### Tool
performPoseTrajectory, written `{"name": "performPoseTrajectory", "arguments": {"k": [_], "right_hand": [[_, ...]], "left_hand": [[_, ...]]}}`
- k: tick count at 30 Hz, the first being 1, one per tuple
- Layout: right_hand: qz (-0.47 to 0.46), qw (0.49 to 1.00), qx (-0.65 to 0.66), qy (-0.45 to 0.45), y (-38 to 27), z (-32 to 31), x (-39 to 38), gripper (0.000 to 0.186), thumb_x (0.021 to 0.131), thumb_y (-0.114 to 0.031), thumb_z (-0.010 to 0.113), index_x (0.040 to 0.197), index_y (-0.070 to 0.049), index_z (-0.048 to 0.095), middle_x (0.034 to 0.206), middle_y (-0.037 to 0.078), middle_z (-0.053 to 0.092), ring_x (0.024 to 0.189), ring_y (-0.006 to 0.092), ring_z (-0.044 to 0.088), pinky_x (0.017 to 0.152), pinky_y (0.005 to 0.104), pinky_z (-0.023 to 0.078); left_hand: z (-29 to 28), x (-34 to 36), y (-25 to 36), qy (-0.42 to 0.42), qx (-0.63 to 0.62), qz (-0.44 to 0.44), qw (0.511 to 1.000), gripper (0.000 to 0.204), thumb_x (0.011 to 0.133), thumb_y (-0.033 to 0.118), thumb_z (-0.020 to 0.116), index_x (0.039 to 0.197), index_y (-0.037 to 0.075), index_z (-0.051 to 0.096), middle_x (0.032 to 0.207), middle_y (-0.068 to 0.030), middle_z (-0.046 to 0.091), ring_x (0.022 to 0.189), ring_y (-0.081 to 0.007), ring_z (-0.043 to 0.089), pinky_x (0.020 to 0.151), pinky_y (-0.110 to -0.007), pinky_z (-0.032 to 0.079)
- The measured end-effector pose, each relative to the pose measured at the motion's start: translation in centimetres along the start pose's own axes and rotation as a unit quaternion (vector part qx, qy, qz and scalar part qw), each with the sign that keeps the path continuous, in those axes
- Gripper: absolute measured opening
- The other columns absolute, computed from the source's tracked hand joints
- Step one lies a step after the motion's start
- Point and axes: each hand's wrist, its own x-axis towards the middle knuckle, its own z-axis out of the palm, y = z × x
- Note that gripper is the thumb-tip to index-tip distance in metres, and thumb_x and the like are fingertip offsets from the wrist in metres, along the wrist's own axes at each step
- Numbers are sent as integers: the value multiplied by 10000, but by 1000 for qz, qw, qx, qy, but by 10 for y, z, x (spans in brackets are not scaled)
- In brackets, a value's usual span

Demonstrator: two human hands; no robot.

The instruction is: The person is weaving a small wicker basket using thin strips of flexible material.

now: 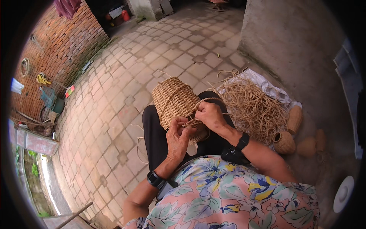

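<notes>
Head view — right hand holding cord, left hand at woven basket, its grip unclear — rope heap rightward

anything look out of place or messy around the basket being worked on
The tangled cord pile looks untidy: loose strands straggle past the white sheet onto the paving. Near it, a round woven pot looks tilted, its dark mouth showing. No obvious damage shows on the basket.
</notes>
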Motion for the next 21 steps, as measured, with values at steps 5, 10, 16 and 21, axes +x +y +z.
{"name": "performPoseTrajectory", "arguments": {"k": [5, 10, 16, 21], "right_hand": [[131, 958, 213, -139, 12, -35, 8, 160, 797, -176, 657, 742, -33, 613, 596, 39, 597, 479, 97, 544, 425, 239, 433], [154, 969, 184, -56, 70, -54, 18, 178, 830, -182, 651, 787, -24, 583, 604, 28, 577, 457, 72, 514, 373, 207, 411], [194, 906, 375, 6, 116, -91, 36, 179, 885, -182, 596, 787, -34, 576, 620, 33, 586, 459, 75, 529, 390, 222, 470], [178, 942, 272, 82, 141, -101, 53, 143, 891, -158, 572, 824, -32, 572, 640, 31, 589, 471, 78, 528, 401, 221, 462]], "left_hand": [[-13, 4, -4, 24, -64, -25, 997, 265, 854, 137, 555, 1089, 39, 482, 944, -113, 595, 762, -173, 651, 702, -282, 506], [-13, 8, -5, 40, -65, -33, 997, 153, 896, 99, 536, 1032, 31, 526, 910, -69, 594, 714, -152, 647, 675, -274, 515], [-10, 11, -13, 35, -42, -19, 998, 168, 903, 135, 584, 1032, 30, 561, 852, -36, 614, 667, -114, 622, 665, -238, 504], [-11, 12, -9, 28, -7, -8, 1000, 142, 907, 98, 582, 1020, 13, 569, 858, -34, 608, 673, -99, 609, 638, -224, 502]]}}
